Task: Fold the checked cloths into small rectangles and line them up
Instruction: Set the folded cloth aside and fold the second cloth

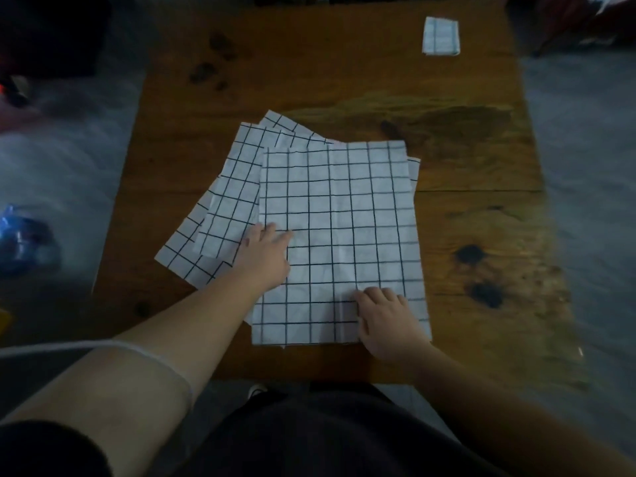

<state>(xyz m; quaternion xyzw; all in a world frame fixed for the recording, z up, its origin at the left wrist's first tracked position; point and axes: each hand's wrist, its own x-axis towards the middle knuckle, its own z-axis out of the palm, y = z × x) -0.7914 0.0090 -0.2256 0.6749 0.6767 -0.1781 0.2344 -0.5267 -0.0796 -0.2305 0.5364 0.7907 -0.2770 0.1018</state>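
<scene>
On top cloth (pixel 344 208): left hand (pixel 266 256) flat by left edge, right hand (pixel 385 321) flat by front; table (pixel 481 235) exposed rightward.

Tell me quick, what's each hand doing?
Left hand: open, flat on the top checked cloth.
Right hand: open, pressing the same cloth.

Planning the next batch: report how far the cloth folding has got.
Done: one small folded checked cloth rectangle lies at the brown wooden table's far right corner. In hand: left hand and right hand rest on the top flat checked cloth, unfolded. Left: that one and the fanned checked cloths beneath, then lining up.
</scene>
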